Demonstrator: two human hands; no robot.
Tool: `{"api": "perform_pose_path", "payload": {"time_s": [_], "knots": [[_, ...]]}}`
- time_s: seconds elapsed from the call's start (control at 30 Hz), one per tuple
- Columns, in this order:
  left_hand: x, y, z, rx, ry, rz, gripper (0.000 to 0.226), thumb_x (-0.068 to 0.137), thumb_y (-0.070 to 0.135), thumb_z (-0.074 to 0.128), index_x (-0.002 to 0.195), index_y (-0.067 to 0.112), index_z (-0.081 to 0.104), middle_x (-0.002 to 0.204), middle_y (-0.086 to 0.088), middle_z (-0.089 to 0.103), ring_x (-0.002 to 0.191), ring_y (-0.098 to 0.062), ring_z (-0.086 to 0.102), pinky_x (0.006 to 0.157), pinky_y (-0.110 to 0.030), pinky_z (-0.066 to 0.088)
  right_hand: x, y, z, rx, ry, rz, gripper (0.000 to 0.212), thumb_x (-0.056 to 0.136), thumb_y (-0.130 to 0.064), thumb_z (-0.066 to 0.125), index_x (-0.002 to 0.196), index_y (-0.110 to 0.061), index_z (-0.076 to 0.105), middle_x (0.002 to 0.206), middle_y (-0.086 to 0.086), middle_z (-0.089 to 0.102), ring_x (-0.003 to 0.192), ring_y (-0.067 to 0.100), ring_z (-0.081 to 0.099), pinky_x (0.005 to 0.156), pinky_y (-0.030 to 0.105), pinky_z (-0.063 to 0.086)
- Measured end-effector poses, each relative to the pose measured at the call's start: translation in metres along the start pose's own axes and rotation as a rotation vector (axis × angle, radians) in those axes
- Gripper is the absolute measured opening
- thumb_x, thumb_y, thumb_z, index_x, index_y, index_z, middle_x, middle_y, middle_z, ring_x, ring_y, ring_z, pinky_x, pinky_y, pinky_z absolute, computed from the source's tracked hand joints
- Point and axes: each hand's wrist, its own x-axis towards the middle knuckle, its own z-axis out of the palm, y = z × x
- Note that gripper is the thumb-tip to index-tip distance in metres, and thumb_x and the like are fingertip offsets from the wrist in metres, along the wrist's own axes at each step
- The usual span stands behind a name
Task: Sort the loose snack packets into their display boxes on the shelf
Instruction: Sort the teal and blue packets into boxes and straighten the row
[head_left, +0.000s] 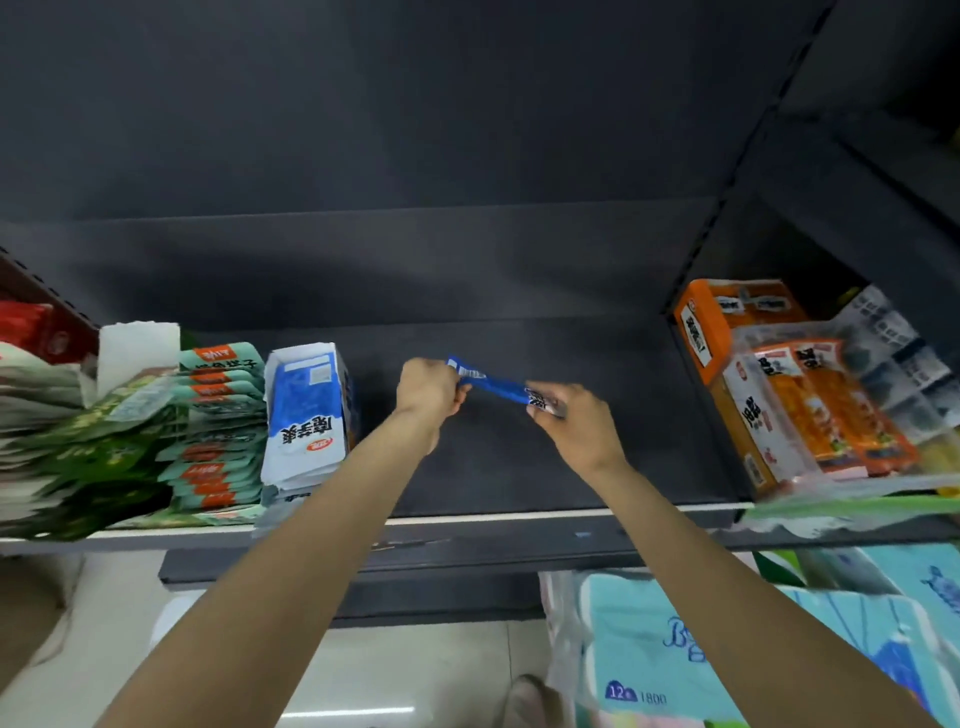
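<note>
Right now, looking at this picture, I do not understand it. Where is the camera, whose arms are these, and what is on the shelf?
No machine here: a person wears one camera on the head, looking down at both bare arms. The left hand and right hand each grip one end of a blue snack packet above the dark shelf. On the left stand a blue-and-white display box and green packets. On the right sits an orange box.

A blue packet (493, 386) with white print, a blue-and-white box (306, 415), an orange box (727, 332), dark grey shelf (519, 467).
</note>
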Motion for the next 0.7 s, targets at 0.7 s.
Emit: {"api": "perform_pose_path", "payload": {"time_s": [0.7], "knots": [[-0.02,-0.006,-0.221,0.645,0.112,0.628,0.013,0.096,0.017,0.049,0.093,0.016,0.062,0.094,-0.003,0.068,0.086,-0.02,0.062,0.072,-0.026,0.043,-0.013,-0.188,0.068,-0.527,-0.081,-0.41,0.026,0.088,-0.036,0.062,0.111,-0.026,0.068,0.107,-0.001,0.055,0.09,0.02,0.06,0.07,0.028,0.044]]}}
